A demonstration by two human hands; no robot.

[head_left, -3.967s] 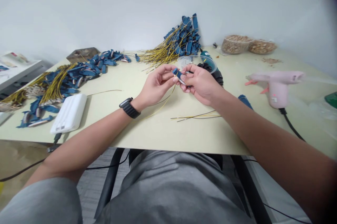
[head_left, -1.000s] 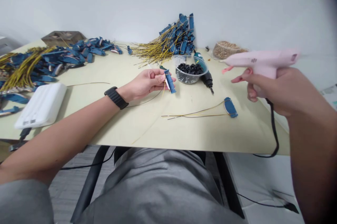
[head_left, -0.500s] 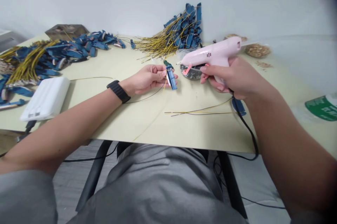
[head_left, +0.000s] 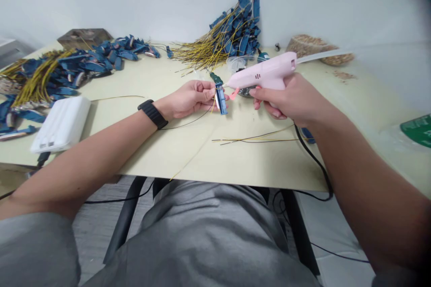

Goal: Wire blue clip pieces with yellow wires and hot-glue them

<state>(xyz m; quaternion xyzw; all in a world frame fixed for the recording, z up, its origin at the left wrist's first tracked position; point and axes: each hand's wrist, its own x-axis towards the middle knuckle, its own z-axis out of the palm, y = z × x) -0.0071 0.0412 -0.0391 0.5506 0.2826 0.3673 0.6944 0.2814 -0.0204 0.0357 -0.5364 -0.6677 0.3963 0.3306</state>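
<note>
Between the thumb and fingers of my left hand (head_left: 197,97) is a small blue plastic part (head_left: 221,99), with thin yellow and black wires trailing from it. My right hand (head_left: 286,98) is wrapped round the handle of a pink hot glue gun (head_left: 264,72), whose glue stick (head_left: 318,55) sticks out of the back. The gun's nozzle is at the upper end of the blue part; whether it touches cannot be made out. Just behind that end lies a dark green object (head_left: 216,77). A round tub of dark bits (head_left: 247,91) is partly hidden by the glue gun.
Blue parts with yellow wires form a pile (head_left: 235,31) at the wall and another heap (head_left: 81,62) on the left. A white power bank (head_left: 60,123) lies near my left forearm. Loose wires (head_left: 252,139) cross the table. A green-labelled bottle (head_left: 417,130) is at the right.
My right hand has brought the glue gun left, so its nozzle now meets or nearly meets the blue part. My left hand keeps its hold, almost unmoved.
</note>
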